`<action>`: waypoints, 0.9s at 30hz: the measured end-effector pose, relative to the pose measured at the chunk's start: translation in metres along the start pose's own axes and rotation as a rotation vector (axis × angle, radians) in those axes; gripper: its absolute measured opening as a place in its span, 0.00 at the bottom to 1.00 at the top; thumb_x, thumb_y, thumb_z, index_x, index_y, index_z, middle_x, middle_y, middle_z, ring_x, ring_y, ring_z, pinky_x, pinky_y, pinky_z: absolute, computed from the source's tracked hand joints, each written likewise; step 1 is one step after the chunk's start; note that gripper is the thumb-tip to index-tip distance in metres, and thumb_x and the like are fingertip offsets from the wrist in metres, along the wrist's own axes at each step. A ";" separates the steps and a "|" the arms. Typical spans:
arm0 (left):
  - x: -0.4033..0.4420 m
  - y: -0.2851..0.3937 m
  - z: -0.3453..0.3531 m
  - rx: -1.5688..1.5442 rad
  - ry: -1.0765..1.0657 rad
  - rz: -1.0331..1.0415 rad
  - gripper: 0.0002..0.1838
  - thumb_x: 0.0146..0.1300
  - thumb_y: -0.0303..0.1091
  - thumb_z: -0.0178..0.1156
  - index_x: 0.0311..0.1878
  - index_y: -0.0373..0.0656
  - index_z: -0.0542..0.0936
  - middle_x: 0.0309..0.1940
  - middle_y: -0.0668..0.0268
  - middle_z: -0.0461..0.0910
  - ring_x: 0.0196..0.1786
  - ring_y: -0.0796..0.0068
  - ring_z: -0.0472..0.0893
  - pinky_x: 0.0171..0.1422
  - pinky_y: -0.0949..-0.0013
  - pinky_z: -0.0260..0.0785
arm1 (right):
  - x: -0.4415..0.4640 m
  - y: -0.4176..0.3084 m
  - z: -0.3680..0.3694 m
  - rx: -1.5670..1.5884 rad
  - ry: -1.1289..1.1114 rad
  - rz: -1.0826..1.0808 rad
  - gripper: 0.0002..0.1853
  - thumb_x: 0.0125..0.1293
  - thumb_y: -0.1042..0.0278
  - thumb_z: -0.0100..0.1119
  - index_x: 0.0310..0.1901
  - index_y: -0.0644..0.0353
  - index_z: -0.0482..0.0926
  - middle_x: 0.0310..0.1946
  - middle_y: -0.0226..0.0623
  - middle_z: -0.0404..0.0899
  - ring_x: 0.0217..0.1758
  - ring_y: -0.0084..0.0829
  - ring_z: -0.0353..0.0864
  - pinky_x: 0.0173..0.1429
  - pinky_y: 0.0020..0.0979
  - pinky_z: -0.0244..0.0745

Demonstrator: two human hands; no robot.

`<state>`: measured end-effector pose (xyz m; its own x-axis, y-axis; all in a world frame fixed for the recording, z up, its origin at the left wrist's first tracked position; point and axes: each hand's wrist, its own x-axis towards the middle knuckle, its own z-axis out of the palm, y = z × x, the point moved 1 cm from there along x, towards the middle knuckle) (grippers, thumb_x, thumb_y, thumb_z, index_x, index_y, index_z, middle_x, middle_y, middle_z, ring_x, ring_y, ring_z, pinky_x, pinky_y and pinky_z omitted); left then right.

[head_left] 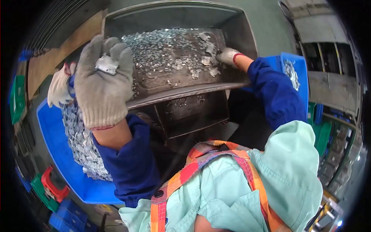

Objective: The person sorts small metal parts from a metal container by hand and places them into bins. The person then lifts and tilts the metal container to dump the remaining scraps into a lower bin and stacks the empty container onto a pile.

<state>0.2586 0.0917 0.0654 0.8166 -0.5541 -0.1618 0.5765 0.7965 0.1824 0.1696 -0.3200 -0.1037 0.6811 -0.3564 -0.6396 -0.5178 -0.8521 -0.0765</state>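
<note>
1. Part [106, 65]: upper left of the frame, up in the left hand [103, 91], apart from the tub floor. Silvery, faces the camera.
2. Left hand is closed lightly on it, fingers curled in around the part. I'd keep just enough squeeze to stop a slip; the glove is thick, so feel will be poor. Watch for thin edges.
3. Keep the part level and in view, near the tub [185, 91], so a drop lands inside and not in the blue bin [54, 150] at left.
4. Right hand [228, 57]: right side of the tub, beside the flat scraps [208, 48]. Fingers bunched, pointing left; can't tell if anything is gripped. Best to pinch one scrap at a time, clear of the small bits [150, 50].
5. Pose: left palm toward the camera, fingers to the top of the frame, forearm up from lower centre. Right forearm comes over the tub's right edge, wrist low, knuckles near the wall.
6. Another glove [58, 87] at far left, over the blue bin; give it room.
</note>
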 end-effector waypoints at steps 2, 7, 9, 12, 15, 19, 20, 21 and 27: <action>-0.001 0.002 -0.006 -0.006 -0.009 0.026 0.12 0.76 0.34 0.56 0.52 0.33 0.79 0.42 0.57 0.76 0.45 0.61 0.77 0.54 0.55 0.81 | 0.004 -0.021 -0.007 -0.057 -0.114 -0.002 0.28 0.66 0.51 0.62 0.60 0.65 0.80 0.51 0.52 0.85 0.50 0.44 0.87 0.56 0.44 0.81; -0.002 -0.004 0.006 0.079 0.178 0.130 0.09 0.74 0.31 0.59 0.49 0.34 0.78 0.35 0.60 0.75 0.39 0.63 0.78 0.49 0.58 0.84 | -0.009 -0.048 -0.051 0.372 -0.188 -0.111 0.24 0.66 0.52 0.60 0.56 0.62 0.82 0.49 0.51 0.85 0.48 0.45 0.89 0.49 0.44 0.85; 0.004 -0.008 0.007 -0.009 0.092 0.070 0.07 0.73 0.29 0.60 0.47 0.34 0.78 0.34 0.61 0.74 0.36 0.65 0.76 0.45 0.61 0.82 | 0.018 -0.050 -0.061 0.066 0.118 -0.094 0.28 0.67 0.46 0.60 0.59 0.60 0.82 0.58 0.53 0.81 0.58 0.50 0.84 0.59 0.46 0.82; 0.009 -0.013 0.014 -0.017 0.103 0.098 0.04 0.71 0.27 0.61 0.43 0.36 0.77 0.32 0.64 0.71 0.33 0.70 0.72 0.38 0.67 0.78 | 0.051 -0.057 -0.060 -0.170 0.344 0.021 0.31 0.68 0.42 0.60 0.63 0.59 0.81 0.65 0.52 0.78 0.69 0.49 0.78 0.71 0.45 0.74; 0.007 -0.019 0.014 0.009 0.156 0.171 0.04 0.71 0.27 0.61 0.45 0.38 0.78 0.32 0.63 0.74 0.34 0.69 0.75 0.37 0.66 0.79 | 0.062 -0.071 -0.045 -0.178 0.361 0.072 0.25 0.69 0.49 0.59 0.58 0.59 0.84 0.61 0.50 0.82 0.66 0.49 0.80 0.68 0.45 0.77; 0.006 -0.007 -0.002 0.015 0.106 0.134 0.08 0.76 0.31 0.57 0.49 0.35 0.78 0.37 0.61 0.75 0.39 0.65 0.77 0.46 0.61 0.82 | 0.068 -0.078 -0.037 -0.238 0.291 0.024 0.27 0.72 0.49 0.55 0.62 0.62 0.80 0.63 0.54 0.79 0.68 0.51 0.78 0.71 0.46 0.74; 0.008 -0.005 -0.003 0.011 0.109 0.138 0.07 0.76 0.31 0.57 0.48 0.36 0.77 0.36 0.62 0.74 0.39 0.65 0.77 0.45 0.61 0.82 | 0.073 -0.077 -0.038 -0.275 0.236 -0.010 0.27 0.72 0.49 0.55 0.61 0.63 0.80 0.62 0.54 0.80 0.67 0.52 0.78 0.69 0.46 0.74; 0.010 -0.004 -0.004 0.005 0.117 0.142 0.07 0.76 0.31 0.57 0.47 0.36 0.77 0.36 0.62 0.73 0.38 0.66 0.76 0.45 0.62 0.82 | 0.083 -0.071 -0.036 -0.314 0.176 -0.043 0.26 0.72 0.49 0.55 0.61 0.63 0.80 0.61 0.54 0.80 0.66 0.53 0.79 0.68 0.46 0.75; 0.013 -0.011 -0.005 -0.015 0.110 0.186 0.05 0.75 0.30 0.58 0.44 0.37 0.77 0.35 0.64 0.73 0.38 0.68 0.76 0.44 0.63 0.82 | 0.044 -0.065 -0.051 0.646 0.001 -0.240 0.19 0.67 0.68 0.57 0.58 0.62 0.83 0.55 0.46 0.85 0.61 0.45 0.83 0.71 0.43 0.74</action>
<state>0.2624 0.0772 0.0568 0.9005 -0.3683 -0.2314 0.4152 0.8864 0.2047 0.2593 -0.2999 -0.0880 0.8158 -0.1865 -0.5474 -0.5569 -0.5086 -0.6566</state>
